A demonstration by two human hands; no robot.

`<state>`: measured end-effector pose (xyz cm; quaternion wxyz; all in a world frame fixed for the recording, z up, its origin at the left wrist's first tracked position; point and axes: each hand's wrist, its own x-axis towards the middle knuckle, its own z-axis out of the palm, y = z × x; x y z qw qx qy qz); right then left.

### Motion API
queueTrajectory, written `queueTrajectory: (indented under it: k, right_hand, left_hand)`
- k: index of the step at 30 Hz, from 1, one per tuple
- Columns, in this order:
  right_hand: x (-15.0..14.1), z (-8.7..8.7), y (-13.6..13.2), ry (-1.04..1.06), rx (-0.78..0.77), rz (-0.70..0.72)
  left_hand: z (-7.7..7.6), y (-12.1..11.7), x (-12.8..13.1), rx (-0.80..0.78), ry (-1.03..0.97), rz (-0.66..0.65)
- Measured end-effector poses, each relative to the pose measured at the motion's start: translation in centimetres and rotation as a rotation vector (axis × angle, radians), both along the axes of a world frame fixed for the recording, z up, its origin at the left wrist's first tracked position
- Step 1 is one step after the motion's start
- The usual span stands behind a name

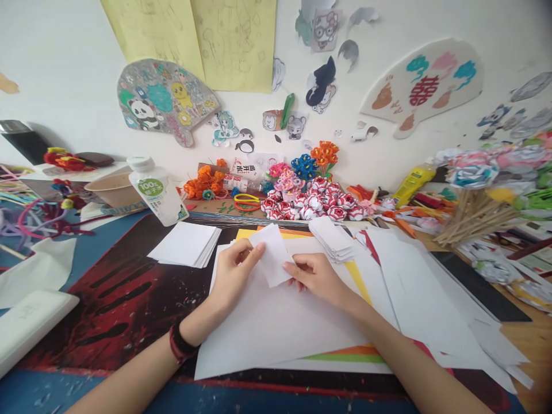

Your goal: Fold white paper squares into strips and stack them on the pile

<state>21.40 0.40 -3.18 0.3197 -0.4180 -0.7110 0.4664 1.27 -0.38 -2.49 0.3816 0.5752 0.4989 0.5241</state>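
Note:
A small white piece of paper (272, 259) is held up between my two hands over the middle of the desk. My left hand (235, 273) pinches its left edge between thumb and fingers. On the right side, my right hand (317, 276) grips the lower right edge, thumb in front and fingers curled behind. Below lies a large white sheet (276, 328) on top of coloured sheets. A stack of square white papers (187, 244) sits to the left, and a smaller stack of white pieces (332, 238) is just behind my right hand.
A white bottle (157, 192) stands behind the left stack. Red-and-white paper flowers (319, 201) line the back by the wall. More white sheets (426, 293) and a dark flat tablet-like panel (478, 284) lie on the right. A white box (37, 328) is at the left edge.

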Motion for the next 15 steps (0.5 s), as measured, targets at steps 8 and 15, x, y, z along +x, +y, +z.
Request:
queueTrajectory:
  k: [8, 15]
  right_hand:
    - [0.23, 0.46, 0.10, -0.040, 0.151, -0.151]
    - [0.22, 0.31, 0.07, 0.002, 0.189, -0.173]
  left_hand:
    - [0.00, -0.13, -0.01, -0.003, -0.008, -0.043]
    - [0.17, -0.05, -0.14, -0.019, -0.034, 0.008]
